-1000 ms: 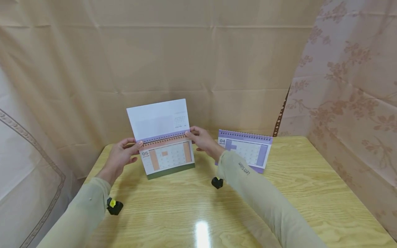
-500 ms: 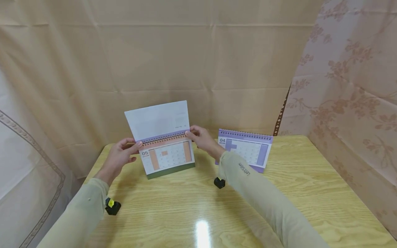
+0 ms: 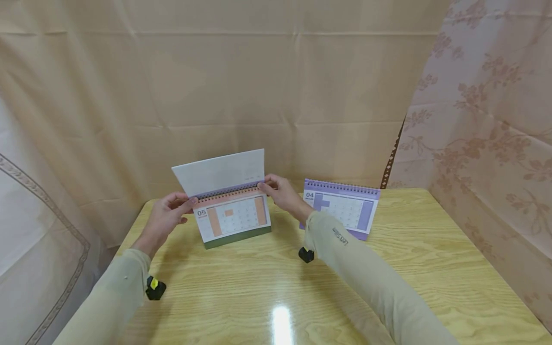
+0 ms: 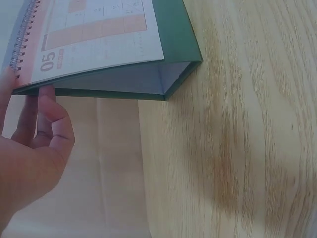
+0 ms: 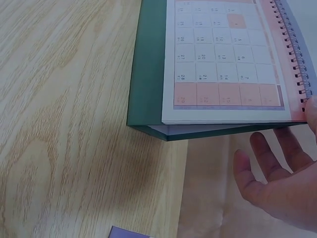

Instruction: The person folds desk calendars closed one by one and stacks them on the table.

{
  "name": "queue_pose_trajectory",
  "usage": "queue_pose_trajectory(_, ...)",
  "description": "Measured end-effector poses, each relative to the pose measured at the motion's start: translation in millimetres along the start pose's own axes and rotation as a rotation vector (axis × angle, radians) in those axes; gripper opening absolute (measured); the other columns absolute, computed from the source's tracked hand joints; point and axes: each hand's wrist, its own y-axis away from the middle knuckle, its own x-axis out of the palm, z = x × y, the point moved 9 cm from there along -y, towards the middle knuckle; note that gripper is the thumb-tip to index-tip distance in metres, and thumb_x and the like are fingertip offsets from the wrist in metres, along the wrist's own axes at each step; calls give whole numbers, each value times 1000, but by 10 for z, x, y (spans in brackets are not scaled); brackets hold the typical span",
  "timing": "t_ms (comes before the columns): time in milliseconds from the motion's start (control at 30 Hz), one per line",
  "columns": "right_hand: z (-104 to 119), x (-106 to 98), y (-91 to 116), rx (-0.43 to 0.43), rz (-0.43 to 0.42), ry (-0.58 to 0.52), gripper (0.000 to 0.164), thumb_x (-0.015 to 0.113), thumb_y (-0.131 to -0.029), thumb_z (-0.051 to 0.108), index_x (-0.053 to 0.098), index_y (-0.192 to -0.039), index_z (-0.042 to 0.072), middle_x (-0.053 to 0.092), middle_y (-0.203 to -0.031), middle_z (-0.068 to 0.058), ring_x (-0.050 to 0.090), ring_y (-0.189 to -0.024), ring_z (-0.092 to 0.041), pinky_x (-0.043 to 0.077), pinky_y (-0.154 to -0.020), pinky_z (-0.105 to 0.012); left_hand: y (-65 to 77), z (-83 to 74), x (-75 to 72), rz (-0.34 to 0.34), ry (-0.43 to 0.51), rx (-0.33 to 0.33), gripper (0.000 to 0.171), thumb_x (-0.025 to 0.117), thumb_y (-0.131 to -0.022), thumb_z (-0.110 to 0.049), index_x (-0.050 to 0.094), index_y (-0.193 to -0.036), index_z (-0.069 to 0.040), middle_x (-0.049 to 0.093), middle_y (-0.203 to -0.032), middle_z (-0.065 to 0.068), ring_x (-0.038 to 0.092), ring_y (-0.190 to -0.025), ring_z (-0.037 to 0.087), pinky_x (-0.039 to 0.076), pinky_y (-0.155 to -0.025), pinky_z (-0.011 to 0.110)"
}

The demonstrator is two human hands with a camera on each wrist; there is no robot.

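Note:
A desk calendar [image 3: 237,215] on a green stand, its 05 page facing me with orange bands, stands tilted back near the table's far edge. Above its spiral binding [image 3: 228,192], a turned-over white page [image 3: 220,173] leans backward. My left hand [image 3: 163,220] pinches the top left corner by the binding, thumb in front. At the top right corner, my right hand [image 3: 284,197] does the same. In the left wrist view, the fingers [image 4: 59,124] lie behind the green stand [image 4: 181,39]. The right wrist view has the fingers [image 5: 267,158] curving behind the calendar's edge.
To the right stands a second, purple desk calendar [image 3: 340,211] showing 04, partly covered by my right forearm. The wooden table [image 3: 241,287] reaches to a beige curtain [image 3: 224,86]; a floral curtain [image 3: 487,120] hangs at the right.
The white page above the binding has tipped farther back, its top edge sinking lower. Both hands stay at the calendar's upper corners, almost still.

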Motion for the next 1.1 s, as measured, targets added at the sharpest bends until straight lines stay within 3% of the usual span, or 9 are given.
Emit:
queue_pose_trajectory(133,-15,4,-1,15,2,-12,16,62,-104,23,65,-107,7,71,-103,-9,59,-86,-20,47,-62,-28,-10,6,-11,-1,-25,16,34,68,-98,-39,65,-116,-10,70,-108,-4,67,-95,12,54,-77,31)
queue_pose_trajectory(333,-40,28,1,48,30,-54,17,60,-104,23,65,-110,8,70,-112,-13,66,-98,-25,57,-73,-35,-11,22,-10,-1,-16,5,34,69,-97,-40,66,-114,-11,71,-109,-4,68,-97,15,54,-75,29)
queue_pose_trajectory(567,-45,46,9,47,45,-97,17,60,-104,21,63,-111,6,68,-118,-15,65,-109,-31,57,-85,-53,-19,15,-21,-19,-34,41,37,70,-96,-41,66,-114,-9,72,-109,-2,69,-95,14,55,-74,29)
queue_pose_trajectory(800,-50,45,2,22,33,-60,17,60,-104,23,63,-109,7,69,-118,-14,66,-108,-30,60,-77,-41,-17,17,-32,-44,-43,93,36,70,-96,-39,66,-111,-6,72,-101,-8,70,-97,22,55,-70,28)
queue_pose_trajectory(967,-45,31,1,4,16,-30,15,60,-104,22,64,-108,8,70,-117,-12,66,-107,-28,59,-79,-42,-15,-29,-28,-65,-42,161,34,71,-96,-33,65,-108,-1,72,-94,-12,71,-88,15,53,-65,25)
queue_pose_trajectory(1100,-44,24,0,-15,8,-3,14,59,-104,23,64,-105,9,71,-115,-10,65,-106,-26,59,-78,-39,-2,-59,-28,-80,-58,198,33,71,-97,-29,65,-108,2,74,-94,-7,70,-84,11,52,-62,24)
